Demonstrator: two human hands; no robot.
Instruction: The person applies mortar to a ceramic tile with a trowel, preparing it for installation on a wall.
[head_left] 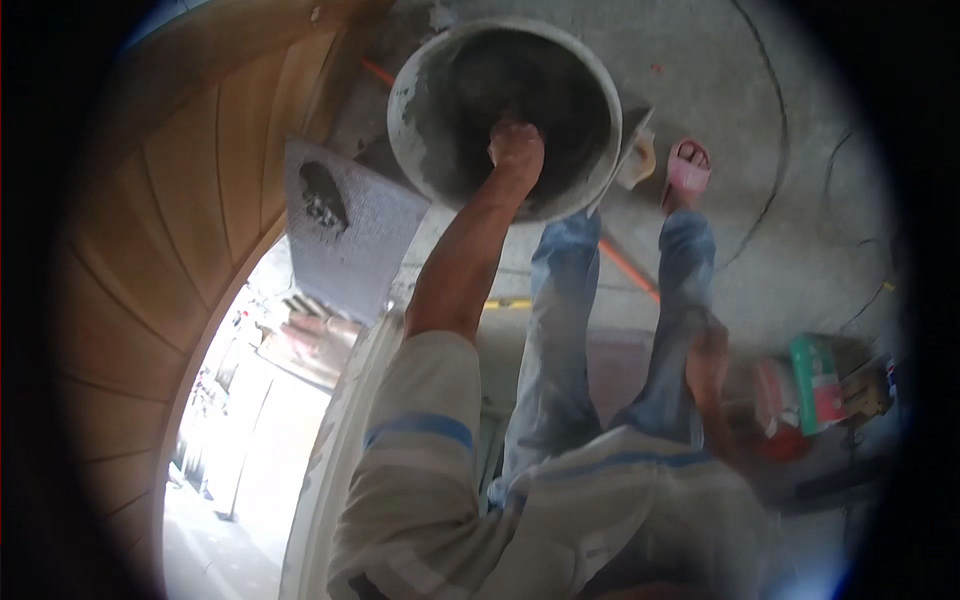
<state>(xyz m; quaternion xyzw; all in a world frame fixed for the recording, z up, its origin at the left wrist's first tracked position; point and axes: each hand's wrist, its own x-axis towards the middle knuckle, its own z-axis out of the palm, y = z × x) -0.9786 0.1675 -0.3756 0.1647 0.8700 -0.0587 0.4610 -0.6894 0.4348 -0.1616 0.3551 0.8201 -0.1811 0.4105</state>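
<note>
I see a big round bucket (402,115) on the floor, just past the person's knees, with dark grey mush (470,90) in it. The mush is smeared up the sides too, and I cannot tell how deep it is. The left hand (517,148) is down inside. Its fingers look bunched up, but I cannot tell if they are clamped on something. The right hand (708,350) is by the right knee. It is all blurry, so I cannot tell if its fingers are apart or together.

Next to the bucket is a grey slab (370,245). One lump (323,198) of grey stuff sits on it, and it is not spread flat. Much of the slab's face shows around it, so I think only a bit of stuff is on there, and the mush in the bucket looks wet and loose.

The curvy wood wall (200,210) is close on the left side. An orange strip (630,270) runs behind the legs, and a pink slipper (690,172) is near the bucket. The bucket hides the left foot. A green and pink pack (818,382) lies off to the right, and a black wire (783,130) bends over the floor
</note>
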